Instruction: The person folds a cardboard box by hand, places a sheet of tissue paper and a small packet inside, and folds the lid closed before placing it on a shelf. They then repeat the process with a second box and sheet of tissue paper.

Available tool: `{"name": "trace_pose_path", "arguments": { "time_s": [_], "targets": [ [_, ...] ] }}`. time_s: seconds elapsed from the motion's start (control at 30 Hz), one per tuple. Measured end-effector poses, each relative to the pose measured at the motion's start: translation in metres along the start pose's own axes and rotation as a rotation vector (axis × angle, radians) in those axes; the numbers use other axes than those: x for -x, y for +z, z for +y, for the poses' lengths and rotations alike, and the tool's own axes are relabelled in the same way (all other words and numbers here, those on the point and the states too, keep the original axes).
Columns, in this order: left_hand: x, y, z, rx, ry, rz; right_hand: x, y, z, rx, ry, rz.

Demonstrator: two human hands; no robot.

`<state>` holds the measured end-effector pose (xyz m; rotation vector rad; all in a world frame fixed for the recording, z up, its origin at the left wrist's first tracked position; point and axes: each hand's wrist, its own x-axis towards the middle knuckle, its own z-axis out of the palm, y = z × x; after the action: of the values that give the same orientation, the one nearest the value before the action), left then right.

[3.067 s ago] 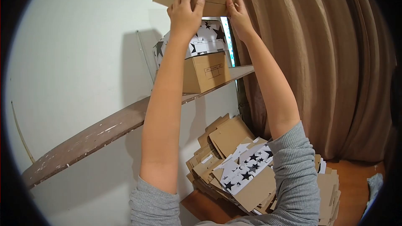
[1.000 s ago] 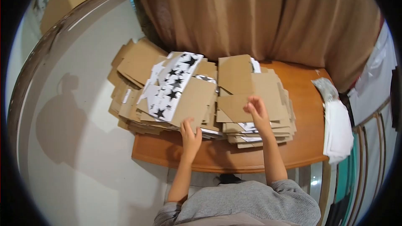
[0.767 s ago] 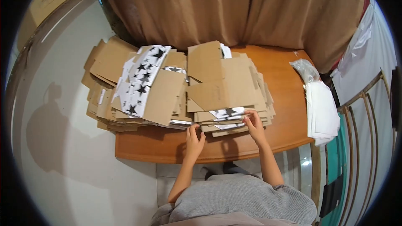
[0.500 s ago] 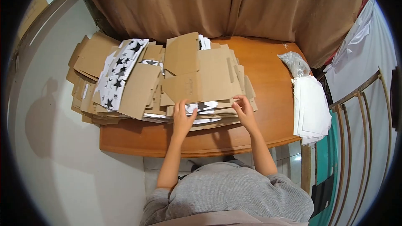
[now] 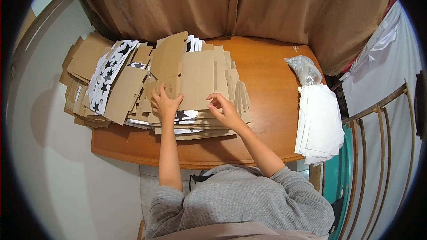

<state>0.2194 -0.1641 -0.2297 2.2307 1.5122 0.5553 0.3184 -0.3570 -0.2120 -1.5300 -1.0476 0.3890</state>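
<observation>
Flat brown cardboard pieces lie piled on the wooden table. My left hand (image 5: 165, 105) rests with spread fingers on the top cardboard piece (image 5: 195, 76), over its lower left part. Near that piece's lower right edge is my right hand (image 5: 223, 110), its fingers curved and apart, with nothing between them. Below the top piece, white sheets with black stars (image 5: 187, 115) stick out of the pile. Farther left, a white piece with black stars (image 5: 106, 76) lies on more brown cardboard (image 5: 123, 93).
A stack of white sheets (image 5: 321, 122) lies at the table's right end, with a clear plastic bag (image 5: 306, 70) behind it. A brown curtain (image 5: 275, 9) hangs behind the table (image 5: 267, 124). A wooden rack (image 5: 380, 138) stands at the right.
The view has shifted, so the table and piles appear farther left. My left hand has moved up onto the top cardboard with its fingers spread. My right hand has come inward along its lower edge.
</observation>
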Motion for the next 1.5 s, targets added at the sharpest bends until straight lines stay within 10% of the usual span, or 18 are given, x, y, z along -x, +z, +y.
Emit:
{"name": "trace_pose_path", "arguments": {
  "time_s": [0.5, 0.67, 0.9, 0.97, 1.1, 1.17, 1.5],
  "targets": [
    [-0.022, -0.019, -0.003, 0.164, -0.221, -0.181, -0.013, 0.010, 0.012, -0.068, 0.142, 0.035],
    [-0.015, 0.009, -0.019, 0.027, 0.182, 0.029, -0.015, 0.012, 0.008, -0.056, 0.110, 0.023],
    [0.011, 0.009, -0.017, 0.052, 0.250, 0.064, -0.016, 0.013, 0.007, -0.109, 0.131, 0.007],
    [0.010, 0.011, -0.017, -0.246, 0.600, 0.587, -0.014, 0.012, 0.007, -0.079, 0.134, 0.017],
    [-0.001, 0.024, -0.037, -0.158, 0.575, 0.619, -0.005, 0.011, 0.011, -0.091, 0.123, 0.032],
    [-0.005, 0.031, -0.052, -0.200, 0.368, 0.257, -0.002, 0.010, 0.010, -0.067, 0.129, 0.013],
    [0.019, 0.019, -0.037, -0.107, 0.588, 0.539, -0.001, 0.025, 0.032, -0.026, 0.159, 0.092]
  ]
}}
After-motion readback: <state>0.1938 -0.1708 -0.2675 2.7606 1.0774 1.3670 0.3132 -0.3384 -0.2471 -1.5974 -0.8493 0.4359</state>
